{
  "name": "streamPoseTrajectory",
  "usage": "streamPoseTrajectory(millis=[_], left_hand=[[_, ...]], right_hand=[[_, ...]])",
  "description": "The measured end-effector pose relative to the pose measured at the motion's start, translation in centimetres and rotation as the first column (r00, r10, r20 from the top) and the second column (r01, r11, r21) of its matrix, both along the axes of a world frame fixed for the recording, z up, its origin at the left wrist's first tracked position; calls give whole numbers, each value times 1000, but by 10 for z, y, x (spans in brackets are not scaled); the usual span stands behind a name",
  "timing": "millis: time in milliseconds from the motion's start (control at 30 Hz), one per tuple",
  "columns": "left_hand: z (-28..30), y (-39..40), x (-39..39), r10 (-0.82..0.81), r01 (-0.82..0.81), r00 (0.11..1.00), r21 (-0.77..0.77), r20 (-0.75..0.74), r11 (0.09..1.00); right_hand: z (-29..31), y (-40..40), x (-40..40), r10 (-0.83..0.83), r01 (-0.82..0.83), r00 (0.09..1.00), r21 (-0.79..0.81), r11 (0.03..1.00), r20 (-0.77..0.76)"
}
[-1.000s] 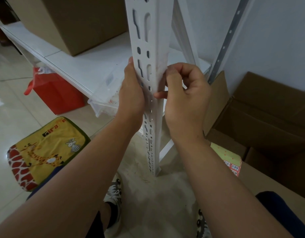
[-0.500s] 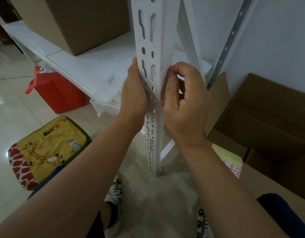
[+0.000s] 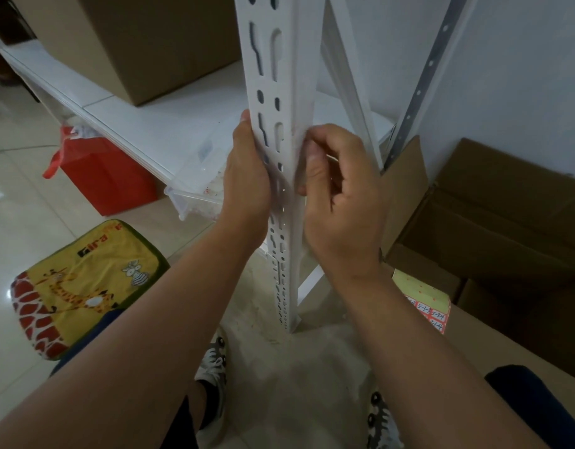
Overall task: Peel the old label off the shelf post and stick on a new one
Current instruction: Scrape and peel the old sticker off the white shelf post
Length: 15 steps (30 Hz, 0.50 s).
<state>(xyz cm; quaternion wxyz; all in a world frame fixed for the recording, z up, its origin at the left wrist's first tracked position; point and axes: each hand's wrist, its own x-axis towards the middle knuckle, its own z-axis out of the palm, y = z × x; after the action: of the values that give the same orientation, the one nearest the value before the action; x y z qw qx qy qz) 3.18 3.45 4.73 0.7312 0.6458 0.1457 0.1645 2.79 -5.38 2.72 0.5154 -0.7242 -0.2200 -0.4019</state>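
A white slotted shelf post stands upright in the middle of the view. My left hand grips its left edge, thumb tip up along the slotted face. My right hand is against the post's right face, thumb flat on a faint smudged patch, the other fingers curled into the palm. No label shows on the post; anything under the thumb is hidden. A sheet of red-edged labels lies on a green pad at the lower right.
A white shelf board holds a cardboard box and a clear plastic tray. Open cardboard boxes stand at the right. On the tiled floor at the left are a red bag and a giraffe-print cushion.
My right fingers have curled in tighter and the thumb now lies flatter on the post's right face. My left hand has kept its grip on the post.
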Motion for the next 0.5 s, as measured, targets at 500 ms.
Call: streamPoseTrajectory(millis=[500], left_hand=[[-3, 4, 2, -44, 43, 999, 13, 28, 999]], right_hand=[[0, 6, 4, 26, -15, 995, 105, 994, -98]])
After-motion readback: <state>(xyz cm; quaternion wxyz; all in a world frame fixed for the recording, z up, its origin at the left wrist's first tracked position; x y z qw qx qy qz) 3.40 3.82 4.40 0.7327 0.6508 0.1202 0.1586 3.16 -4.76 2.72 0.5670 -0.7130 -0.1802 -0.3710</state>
